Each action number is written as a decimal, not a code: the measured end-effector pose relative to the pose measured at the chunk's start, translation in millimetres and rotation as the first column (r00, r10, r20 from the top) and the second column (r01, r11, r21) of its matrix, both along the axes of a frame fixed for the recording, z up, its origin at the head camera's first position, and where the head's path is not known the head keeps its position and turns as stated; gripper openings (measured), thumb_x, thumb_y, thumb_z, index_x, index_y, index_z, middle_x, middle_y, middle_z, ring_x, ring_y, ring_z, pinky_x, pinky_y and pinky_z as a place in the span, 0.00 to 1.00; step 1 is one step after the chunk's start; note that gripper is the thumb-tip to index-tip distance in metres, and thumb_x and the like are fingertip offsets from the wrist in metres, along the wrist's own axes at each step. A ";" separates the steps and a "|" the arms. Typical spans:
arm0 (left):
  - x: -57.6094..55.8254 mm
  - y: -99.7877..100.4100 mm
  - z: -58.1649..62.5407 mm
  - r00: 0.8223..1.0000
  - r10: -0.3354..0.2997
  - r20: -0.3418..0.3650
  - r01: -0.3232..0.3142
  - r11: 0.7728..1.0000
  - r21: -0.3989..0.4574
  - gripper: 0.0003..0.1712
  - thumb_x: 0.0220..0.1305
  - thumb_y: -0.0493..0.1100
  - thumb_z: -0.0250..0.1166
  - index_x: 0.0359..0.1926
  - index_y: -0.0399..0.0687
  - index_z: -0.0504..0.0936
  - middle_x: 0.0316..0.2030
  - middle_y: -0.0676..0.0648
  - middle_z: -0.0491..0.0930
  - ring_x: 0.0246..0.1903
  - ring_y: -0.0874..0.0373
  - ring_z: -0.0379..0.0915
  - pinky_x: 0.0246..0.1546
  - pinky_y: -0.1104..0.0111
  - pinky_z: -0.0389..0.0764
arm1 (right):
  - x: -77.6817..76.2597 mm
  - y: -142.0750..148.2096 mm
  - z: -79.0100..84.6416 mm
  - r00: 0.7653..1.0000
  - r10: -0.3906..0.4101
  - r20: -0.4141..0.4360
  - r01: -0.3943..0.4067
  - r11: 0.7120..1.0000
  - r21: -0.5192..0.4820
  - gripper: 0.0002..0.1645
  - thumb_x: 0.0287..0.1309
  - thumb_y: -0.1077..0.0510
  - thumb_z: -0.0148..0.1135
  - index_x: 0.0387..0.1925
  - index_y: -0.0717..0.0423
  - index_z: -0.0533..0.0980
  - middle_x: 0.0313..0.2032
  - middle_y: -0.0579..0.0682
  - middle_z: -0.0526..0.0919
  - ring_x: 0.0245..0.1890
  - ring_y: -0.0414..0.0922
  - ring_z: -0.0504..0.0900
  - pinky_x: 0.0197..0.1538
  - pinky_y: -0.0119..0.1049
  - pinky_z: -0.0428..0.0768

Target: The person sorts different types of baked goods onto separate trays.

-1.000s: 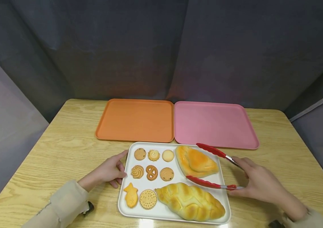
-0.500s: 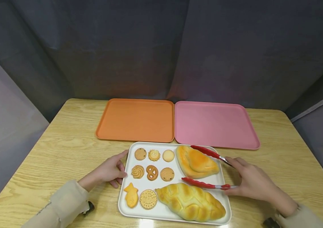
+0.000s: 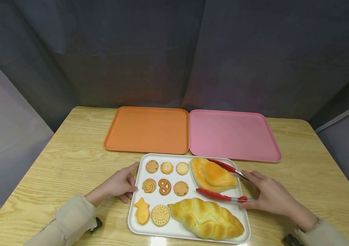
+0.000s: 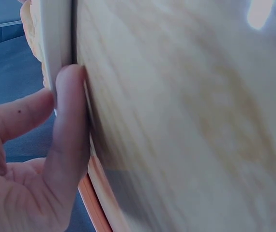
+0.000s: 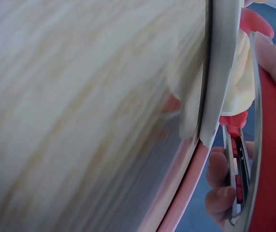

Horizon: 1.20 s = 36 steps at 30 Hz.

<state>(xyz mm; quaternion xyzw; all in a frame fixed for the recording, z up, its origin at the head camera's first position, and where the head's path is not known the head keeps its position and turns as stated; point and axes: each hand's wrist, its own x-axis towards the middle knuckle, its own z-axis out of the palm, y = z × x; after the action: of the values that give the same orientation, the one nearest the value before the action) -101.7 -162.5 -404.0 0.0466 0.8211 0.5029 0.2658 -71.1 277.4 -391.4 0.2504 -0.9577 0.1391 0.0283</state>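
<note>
My left hand (image 3: 119,184) holds the left edge of a white tray (image 3: 132,218), thumb at its rim and a finger low against its side in the left wrist view (image 4: 70,121). My right hand (image 3: 272,194) grips red-tipped tongs (image 3: 217,195) over the tray's right side. The tongs stand spread, one arm along the far side of a folded golden pastry (image 3: 214,174), the other along its near side. A braided bread loaf (image 3: 208,218) lies just in front of the near arm. In the right wrist view the tongs' red handle (image 5: 273,159) lies between thumb and fingers.
Several cookies sit on the tray's left half, among them a pretzel cookie (image 3: 164,187) and a pineapple-shaped one (image 3: 142,212). Behind stand an orange tray (image 3: 149,131) and a pink tray (image 3: 232,135), side by side on the wooden table (image 3: 69,150). A dark curtain (image 3: 131,51) hangs beyond.
My right hand has moved left with the tongs, bringing their arms alongside the folded pastry and its far arm down behind it. My left hand has stayed at the tray edge.
</note>
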 end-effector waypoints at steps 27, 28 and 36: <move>-1.0 -0.5 -1.9 1.000 -0.015 -0.001 0.015 1.000 -0.007 0.50 0.53 0.25 0.60 0.71 0.47 0.43 0.23 0.42 0.69 0.14 0.55 0.72 0.11 0.62 0.78 | 0.5 4.4 3.2 0.997 0.035 -0.075 -0.036 0.999 -0.011 0.49 0.32 0.35 0.71 0.52 0.65 0.74 0.34 0.47 0.77 0.19 0.31 0.61 0.20 0.26 0.64; -1.1 -0.4 -2.0 1.000 -0.014 -0.001 0.014 1.000 -0.008 0.50 0.53 0.25 0.60 0.71 0.47 0.43 0.23 0.42 0.69 0.14 0.55 0.72 0.11 0.62 0.78 | 0.6 4.4 4.3 0.996 0.039 -0.080 -0.040 0.999 -0.012 0.49 0.32 0.35 0.72 0.51 0.66 0.74 0.35 0.48 0.77 0.19 0.31 0.62 0.20 0.26 0.65; -1.2 0.0 -1.0 1.000 -0.009 0.002 0.009 1.000 -0.010 0.50 0.53 0.25 0.60 0.71 0.47 0.43 0.23 0.42 0.69 0.14 0.55 0.72 0.11 0.62 0.78 | -1.5 3.1 12.0 0.999 0.002 -0.047 -0.003 1.000 -0.018 0.48 0.32 0.37 0.73 0.52 0.65 0.73 0.24 0.40 0.67 0.14 0.29 0.54 0.16 0.23 0.57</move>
<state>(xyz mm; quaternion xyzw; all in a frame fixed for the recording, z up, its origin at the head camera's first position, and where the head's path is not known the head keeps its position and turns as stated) -102.9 -162.6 -405.0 0.0486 0.8232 0.4977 0.2689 -72.6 280.5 -379.4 0.2547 -0.9551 0.1419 0.0529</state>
